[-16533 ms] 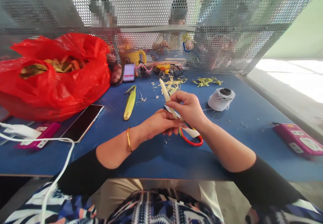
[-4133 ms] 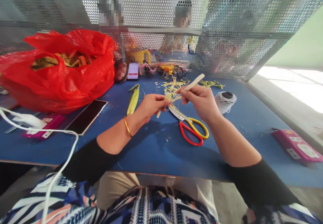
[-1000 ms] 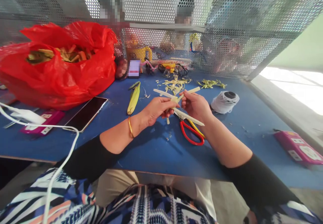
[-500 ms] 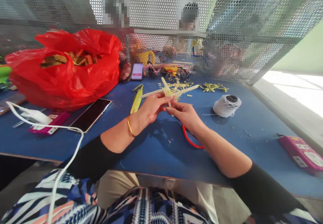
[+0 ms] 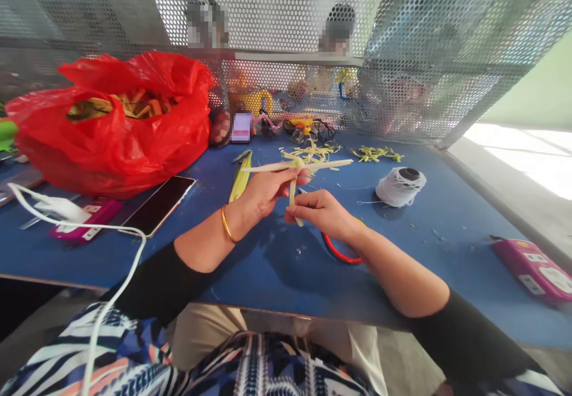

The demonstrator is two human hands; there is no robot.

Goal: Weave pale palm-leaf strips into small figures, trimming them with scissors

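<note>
My left hand [image 5: 268, 190] pinches the middle of pale green-white leaf strips [image 5: 333, 164], which cross at a knot-like centre and stick out to both sides. One strip end [image 5: 292, 196] hangs down towards me, and the fingers of my right hand [image 5: 324, 210] are closed on it. Under my right wrist lies a pair of scissors with a red handle loop [image 5: 342, 253], mostly hidden by the hand. A longer yellow-green leaf [image 5: 241, 178] rests on the blue table left of my left hand.
Leaf scraps [image 5: 315, 153] and more clippings [image 5: 378, 154] lie beyond my hands. A white thread spool [image 5: 401, 186] stands to the right, a magenta power strip [image 5: 534, 268] farther right. At left are a red plastic bag [image 5: 170, 140], a dark phone [image 5: 163, 205] and a white cable [image 5: 138, 253]. Perforated metal panels [image 5: 286, 21] close the back.
My right hand has moved down and slightly left, drawing one strip end towards me. The strip that pointed up is now down out of that position. My left hand stays nearly in place.
</note>
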